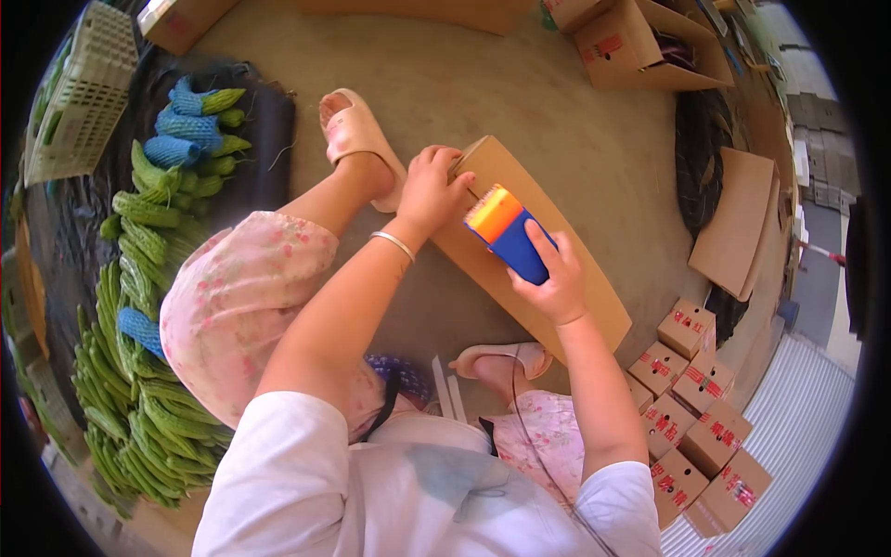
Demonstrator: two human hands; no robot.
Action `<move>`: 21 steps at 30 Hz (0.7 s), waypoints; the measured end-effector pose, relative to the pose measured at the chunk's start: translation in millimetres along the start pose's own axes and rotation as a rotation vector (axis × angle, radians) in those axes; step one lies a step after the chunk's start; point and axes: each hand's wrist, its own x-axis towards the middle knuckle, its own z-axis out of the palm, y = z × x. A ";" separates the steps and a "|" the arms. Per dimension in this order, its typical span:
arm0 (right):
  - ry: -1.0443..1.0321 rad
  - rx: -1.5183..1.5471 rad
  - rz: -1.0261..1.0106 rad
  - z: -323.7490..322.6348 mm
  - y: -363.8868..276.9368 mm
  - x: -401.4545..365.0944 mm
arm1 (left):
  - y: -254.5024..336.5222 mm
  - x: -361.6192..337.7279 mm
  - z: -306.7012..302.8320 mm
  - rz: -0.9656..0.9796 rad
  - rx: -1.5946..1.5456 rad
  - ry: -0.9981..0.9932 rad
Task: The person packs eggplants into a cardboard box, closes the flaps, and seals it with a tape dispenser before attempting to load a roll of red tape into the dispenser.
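Observation:
A flat brown cardboard box lies on the floor between my feet. My left hand grips its far end near the corner, fingers curled over the edge. My right hand holds a blue tape dispenser with an orange top pressed against the cardboard's upper face, just right of my left hand. A silver bangle sits on my left wrist.
A pile of green bitter gourds, some in blue foam net sleeves, lies at my left on dark sheeting. A white plastic crate stands far left. Several small taped boxes are stacked at right. Open and flattened cartons lie beyond.

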 end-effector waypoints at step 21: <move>0.068 -0.066 -0.107 0.7 3.1 -15.2 | 50.8 -5.1 -44.8 -0.520 -0.883 -0.743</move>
